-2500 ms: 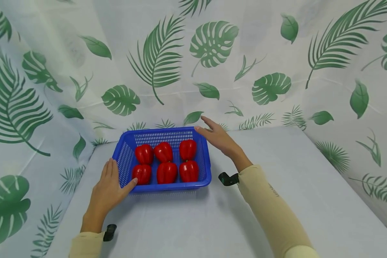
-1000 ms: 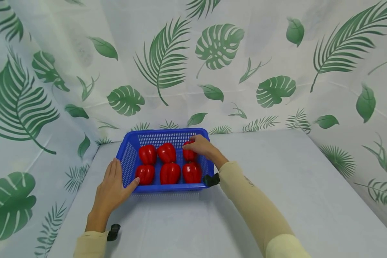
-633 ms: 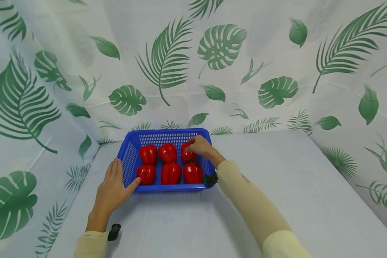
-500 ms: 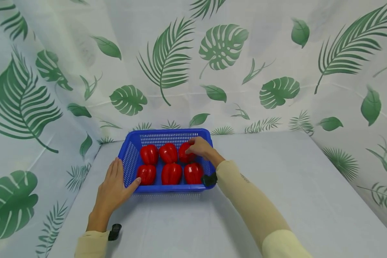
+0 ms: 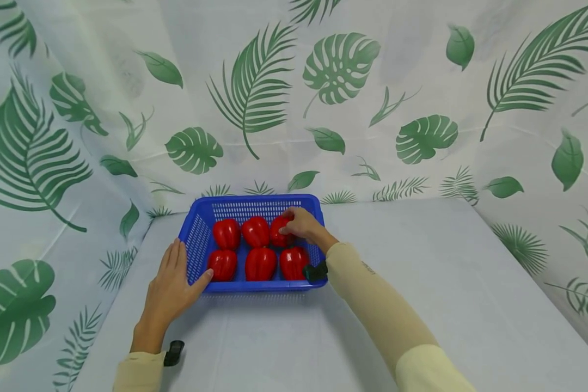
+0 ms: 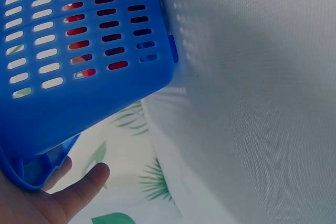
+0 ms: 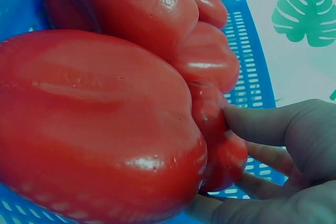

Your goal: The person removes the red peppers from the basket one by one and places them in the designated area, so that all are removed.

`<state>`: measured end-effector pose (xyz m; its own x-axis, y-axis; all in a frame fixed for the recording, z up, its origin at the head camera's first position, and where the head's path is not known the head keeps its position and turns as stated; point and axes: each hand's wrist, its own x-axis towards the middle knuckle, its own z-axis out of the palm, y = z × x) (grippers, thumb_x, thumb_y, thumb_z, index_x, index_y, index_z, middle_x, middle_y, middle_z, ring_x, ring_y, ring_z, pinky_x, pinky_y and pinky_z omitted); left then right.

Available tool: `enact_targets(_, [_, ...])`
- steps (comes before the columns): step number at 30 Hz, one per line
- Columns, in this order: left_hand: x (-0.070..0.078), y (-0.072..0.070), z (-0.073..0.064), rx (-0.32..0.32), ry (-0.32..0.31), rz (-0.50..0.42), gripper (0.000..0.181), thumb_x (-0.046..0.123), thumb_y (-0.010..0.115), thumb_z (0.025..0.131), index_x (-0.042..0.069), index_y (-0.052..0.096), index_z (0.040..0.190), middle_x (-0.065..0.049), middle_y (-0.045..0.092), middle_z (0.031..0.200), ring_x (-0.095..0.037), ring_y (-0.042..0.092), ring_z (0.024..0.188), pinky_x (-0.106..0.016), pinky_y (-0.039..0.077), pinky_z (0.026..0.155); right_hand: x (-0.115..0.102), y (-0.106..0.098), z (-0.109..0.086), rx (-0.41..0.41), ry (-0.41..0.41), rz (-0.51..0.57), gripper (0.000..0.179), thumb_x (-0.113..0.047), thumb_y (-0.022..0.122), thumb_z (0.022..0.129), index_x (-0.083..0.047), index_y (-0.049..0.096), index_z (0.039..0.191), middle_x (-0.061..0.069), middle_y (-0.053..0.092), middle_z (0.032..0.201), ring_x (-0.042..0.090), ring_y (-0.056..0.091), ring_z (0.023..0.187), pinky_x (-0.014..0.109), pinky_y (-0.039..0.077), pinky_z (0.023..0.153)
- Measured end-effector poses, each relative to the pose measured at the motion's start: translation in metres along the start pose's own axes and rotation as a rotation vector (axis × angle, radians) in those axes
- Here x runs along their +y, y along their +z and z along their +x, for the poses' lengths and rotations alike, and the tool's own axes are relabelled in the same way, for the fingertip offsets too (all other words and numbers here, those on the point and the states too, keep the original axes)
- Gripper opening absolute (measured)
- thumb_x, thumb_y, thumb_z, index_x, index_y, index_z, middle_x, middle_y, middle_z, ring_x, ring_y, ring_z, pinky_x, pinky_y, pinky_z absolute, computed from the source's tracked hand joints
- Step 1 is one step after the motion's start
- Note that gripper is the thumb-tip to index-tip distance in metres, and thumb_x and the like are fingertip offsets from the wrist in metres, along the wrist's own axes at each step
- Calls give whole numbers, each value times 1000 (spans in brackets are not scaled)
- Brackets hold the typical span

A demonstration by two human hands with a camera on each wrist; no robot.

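Observation:
A blue plastic basket (image 5: 255,286) holds several glossy red bell peppers in two rows. My right hand (image 5: 306,224) reaches over its right side and grips the back right bell pepper (image 5: 276,231), thumb in front and fingers on the far side. From the right wrist, the thumb (image 7: 262,121) presses that pepper, while a nearer bell pepper (image 7: 100,124) fills much of the view. At the basket's front left corner, my left hand (image 5: 169,288) rests with straight fingers and the thumb over the rim; the left wrist view shows its fingers (image 6: 86,190) past the rim.
The basket stands toward the back left of a table (image 5: 397,261) with a pale cover. White cloth (image 5: 284,98) printed with green leaves hangs behind and along both sides. Other bell peppers (image 5: 261,264) lie close around the gripped one. Each wrist carries a small black device (image 5: 173,353).
My right hand has come from the basket's back right rim onto the back right pepper, which has shifted left toward its neighbour and turned slightly. The left hand keeps its place at the corner.

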<state>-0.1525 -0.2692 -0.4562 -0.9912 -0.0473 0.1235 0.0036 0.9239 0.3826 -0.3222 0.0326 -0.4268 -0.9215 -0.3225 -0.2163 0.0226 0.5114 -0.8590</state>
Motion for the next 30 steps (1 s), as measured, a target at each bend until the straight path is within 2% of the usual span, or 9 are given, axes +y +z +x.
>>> enact_targets(7, [1,-1,0,5,2,-3,105,55,60,102,-11,11,166,-33,8,174,-53,10,158,-79,35,108,-1,-1,-1,-5,-13,-20,50,3,69,97,0,58,146,26,60,140,41,62,122,49,57,104])
enact_targets(14, [2,-2,-2,6,2,-5,104,54,61,102,-10,11,166,-33,9,174,-54,10,158,-80,35,108,-1,-1,-4,-8,-13,-39,52,2,71,97,-1,59,147,26,59,142,42,62,125,50,58,103])
enact_targets(18, [3,-2,-2,5,3,-8,103,55,60,102,-8,12,167,-32,8,174,-53,10,158,-80,35,108,-2,-1,-3,10,-32,-44,53,3,72,95,0,60,146,26,60,141,40,62,123,48,58,102])
enact_targets(23, [1,-3,-3,12,7,-14,101,54,60,102,-7,13,168,-31,9,174,-53,10,158,-80,36,106,-2,0,-2,46,-43,0,52,9,68,93,4,61,144,27,64,137,40,69,115,47,60,100])
enact_targets(25, [1,-2,-3,13,4,-17,101,54,60,102,-6,13,168,-31,8,174,-53,10,158,-81,36,106,-2,0,-1,37,-45,-8,53,5,70,94,4,60,146,27,64,139,41,68,120,48,58,103])
enact_targets(30, [2,-1,-3,17,2,-17,100,54,61,102,-4,15,169,-31,9,174,-53,10,158,-81,35,106,0,-1,-1,-61,-49,-62,67,-13,76,97,-4,51,158,24,54,155,42,52,142,55,46,116])
